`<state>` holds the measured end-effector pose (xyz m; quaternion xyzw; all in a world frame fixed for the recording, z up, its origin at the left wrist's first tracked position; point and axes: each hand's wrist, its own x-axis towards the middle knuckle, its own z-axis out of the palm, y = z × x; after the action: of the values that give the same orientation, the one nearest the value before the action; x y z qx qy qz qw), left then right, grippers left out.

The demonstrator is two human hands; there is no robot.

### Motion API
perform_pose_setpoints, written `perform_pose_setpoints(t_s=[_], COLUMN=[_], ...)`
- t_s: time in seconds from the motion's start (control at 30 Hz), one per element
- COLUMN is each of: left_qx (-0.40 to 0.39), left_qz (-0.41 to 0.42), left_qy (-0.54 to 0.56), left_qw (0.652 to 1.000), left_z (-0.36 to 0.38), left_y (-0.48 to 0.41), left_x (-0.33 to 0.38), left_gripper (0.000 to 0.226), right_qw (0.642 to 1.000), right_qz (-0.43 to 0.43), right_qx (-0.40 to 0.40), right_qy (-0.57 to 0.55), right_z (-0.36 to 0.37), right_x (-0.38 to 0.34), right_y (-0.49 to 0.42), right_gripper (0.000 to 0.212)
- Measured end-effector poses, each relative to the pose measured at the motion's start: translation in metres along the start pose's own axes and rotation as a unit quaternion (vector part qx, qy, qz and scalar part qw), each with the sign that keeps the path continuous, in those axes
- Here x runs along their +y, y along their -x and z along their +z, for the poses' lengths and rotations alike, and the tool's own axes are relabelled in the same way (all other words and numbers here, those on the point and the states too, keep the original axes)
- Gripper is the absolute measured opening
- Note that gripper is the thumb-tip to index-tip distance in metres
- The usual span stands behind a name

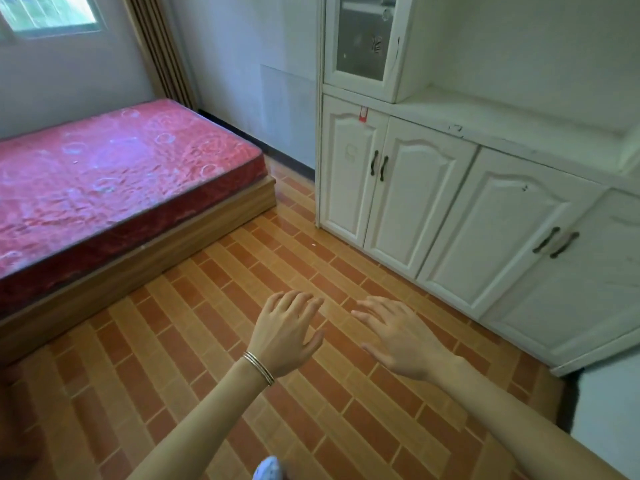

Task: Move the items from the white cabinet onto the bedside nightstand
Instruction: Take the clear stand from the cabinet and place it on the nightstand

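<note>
The white cabinet (450, 209) stands along the right wall, its lower doors closed and its countertop (502, 123) bare where I can see it. An upper unit with a glass door (362, 39) rises at its left end. My left hand (287, 332), with thin bangles on the wrist, and my right hand (398, 337) hover side by side over the tiled floor in front of the cabinet. Both have relaxed, spread fingers and hold nothing. No nightstand and no loose items are in view.
A bed with a red mattress (114, 181) on a wooden base fills the left side. Orange tiled floor (242, 271) runs between bed and cabinet. A striped curtain (159, 46) hangs beside a window at the back left. A white shoe tip (268, 469) shows at the bottom.
</note>
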<state>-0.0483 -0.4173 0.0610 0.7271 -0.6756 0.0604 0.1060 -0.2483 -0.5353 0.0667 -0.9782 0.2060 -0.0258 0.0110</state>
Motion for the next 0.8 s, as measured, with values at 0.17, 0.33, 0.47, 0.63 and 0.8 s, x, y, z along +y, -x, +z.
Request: perform_pose_setpoints(t_s=[0.17,0.33,0.47,0.63,0.8], left_qx=[-0.018,-0.015,0.002,0.031,0.046], left_qz=[0.019,0.051,0.072,0.109,0.122], left_qy=[0.018,0.014,0.011,0.012,0.019], left_qw=[0.999,0.998,0.997,0.994,0.991], left_z=[0.020,0.031,0.028,0.020,0.025], left_y=[-0.032,-0.082,-0.143,-0.220,-0.276], left_x=[-0.013,-0.042,-0.074,-0.113,-0.142], left_gripper=[0.052,0.050,0.051,0.051,0.051], right_qw=[0.999,0.999,0.997,0.992,0.990], right_qz=[0.023,0.052,0.076,0.117,0.134], right_qx=[-0.021,-0.009,-0.001,0.036,0.044], right_qy=[-0.003,-0.014,-0.012,-0.003,-0.012], right_z=[0.017,0.016,0.002,-0.024,-0.026], right_x=[0.025,0.048,0.076,0.115,0.147], right_y=[-0.023,-0.064,-0.110,-0.170,-0.216], right_gripper=[0.056,0.053,0.053,0.056,0.058])
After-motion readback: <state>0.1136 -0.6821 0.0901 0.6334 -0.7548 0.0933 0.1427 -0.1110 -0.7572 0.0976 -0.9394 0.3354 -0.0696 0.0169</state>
